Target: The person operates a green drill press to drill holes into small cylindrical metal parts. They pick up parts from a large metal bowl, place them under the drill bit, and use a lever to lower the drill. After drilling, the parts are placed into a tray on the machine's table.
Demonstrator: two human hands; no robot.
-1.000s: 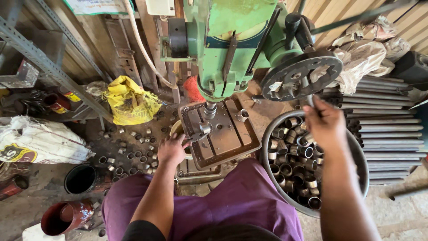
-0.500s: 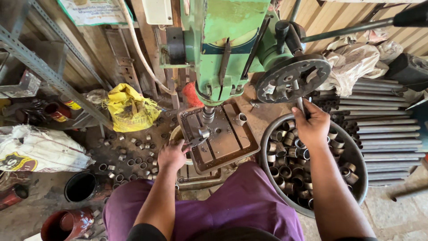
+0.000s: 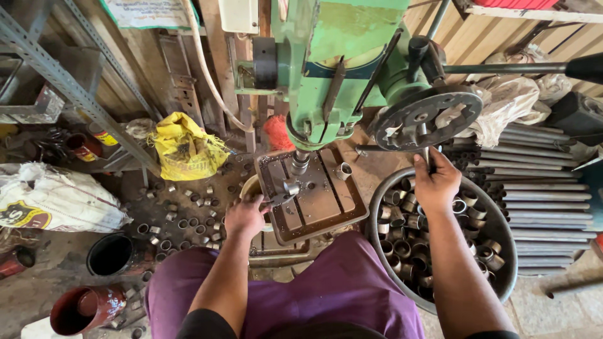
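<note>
Two hands are at work on a green drill press (image 3: 342, 69) in the middle of the frame. The left hand (image 3: 245, 216), just left of centre, is closed on a small tool (image 3: 279, 198) that grips a short metal ring (image 3: 291, 186) on the press's flat plate (image 3: 326, 201), right under the drill bit (image 3: 299, 163). The right hand (image 3: 436, 185), right of centre, is wrapped around a handle (image 3: 427, 154) of the feed wheel (image 3: 426, 117). Below it, at lower right, a round tub (image 3: 502, 251) holds many metal rings. More rings lie scattered on the floor (image 3: 182, 216) at centre left, near a yellow bag (image 3: 185, 147).
</note>
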